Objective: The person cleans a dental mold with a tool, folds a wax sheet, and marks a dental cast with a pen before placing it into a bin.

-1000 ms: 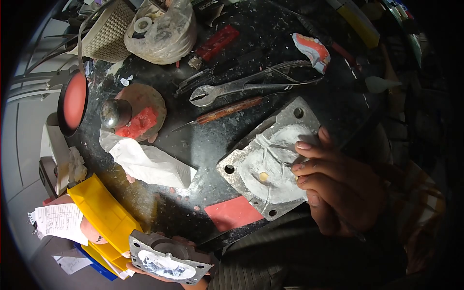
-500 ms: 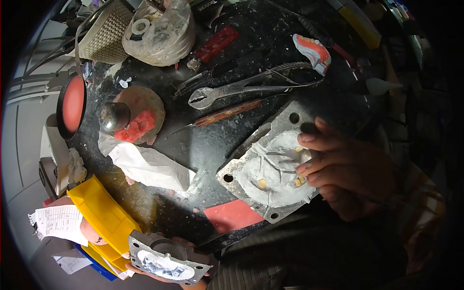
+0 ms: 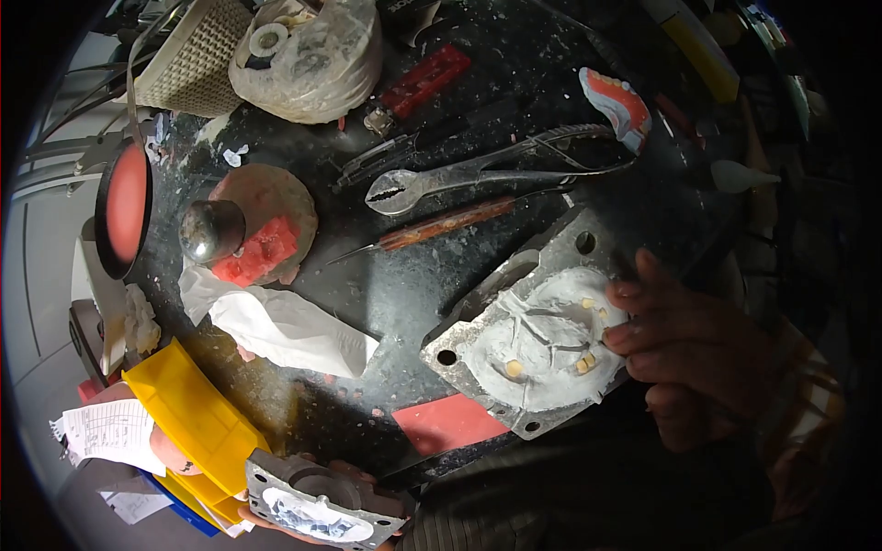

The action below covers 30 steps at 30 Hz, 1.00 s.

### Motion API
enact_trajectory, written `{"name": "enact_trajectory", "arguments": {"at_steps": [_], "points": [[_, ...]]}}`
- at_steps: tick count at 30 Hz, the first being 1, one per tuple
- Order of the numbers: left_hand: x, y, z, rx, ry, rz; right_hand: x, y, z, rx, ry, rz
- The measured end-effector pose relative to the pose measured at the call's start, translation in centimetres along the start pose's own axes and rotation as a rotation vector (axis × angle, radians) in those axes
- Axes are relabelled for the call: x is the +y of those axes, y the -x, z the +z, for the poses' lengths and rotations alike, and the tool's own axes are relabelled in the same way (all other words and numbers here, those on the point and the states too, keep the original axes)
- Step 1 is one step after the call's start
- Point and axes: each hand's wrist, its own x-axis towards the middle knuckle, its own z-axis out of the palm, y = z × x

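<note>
Right hand rests at the right edge of the metal flask half on the dark bench, fingers curled loosely, fingertips touching the plaster rim; no firm grip on anything that I can see. The flask half lies flat, tilted corner-wise, just above a red wax sheet.

Left hand is at the bottom edge of view, below the wax sheet, cupped under a second flask half and carrying it; only the fingertips show.

Progress, as a judgement: the two flask halves are already separated. In the plaster of the bench half, small yellowish teeth sit exposed; about five show, with one more possibly under the fingers. The bed around them looks clean of wax. The held half still has pale, broken-looking material in its cavity; what it is I cannot tell.

Counts, all relative to the bench flask half:
- flask halves: two
- plier-like metal tool: one, above it
- wooden-handled pointed instrument: one, between the tool and the flask
- wax denture set-up: one, upper right
- crumpled tissue: one, left
- yellow bins: stacked, far lower left; number unclear.
</note>
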Motion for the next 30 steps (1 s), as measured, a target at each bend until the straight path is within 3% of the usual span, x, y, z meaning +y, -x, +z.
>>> {"name": "enact_trajectory", "arguments": {"at_steps": [9,16,19,21,22,24,27,28,30], "points": [[0.1,-0.2,0.3,0.002,-0.017,0.005,1.7,1.2,1.2,0.170,-0.080,0.021],[0.1,-0.6,0.5,-0.008,-0.014,0.021,1.5,2.4,0.6,0.183,-0.167,0.052],[-0.1,-0.7,0.6,-0.017,-0.013,0.029,2.6,3.6,-0.1,0.142,-0.310,-0.012],[-0.1,-0.6,0.6,-0.022,-0.013,0.040,2.8,4.4,0.1,0.260,-0.472,0.069],[-0.2,-0.7,0.5,-0.024,-0.012,0.043,2.7,4.7,0.0,0.266,-0.473,0.069],[-0.2,-0.8,0.4,-0.032,-0.017,0.051,2.3,5.3,0.0,0.476,-0.469,0.307],[-0.4,-0.5,-0.1,-0.046,-0.031,0.058,3.1,5.3,0.0,0.605,-0.418,0.352],[-0.4,-0.7,-0.2,-0.049,-0.038,0.060,3.6,5.5,-0.1,0.611,-0.425,0.350],[-0.5,-0.7,-0.3,-0.057,-0.045,0.074,4.4,6.0,-0.4,0.517,-0.172,0.140]]}}
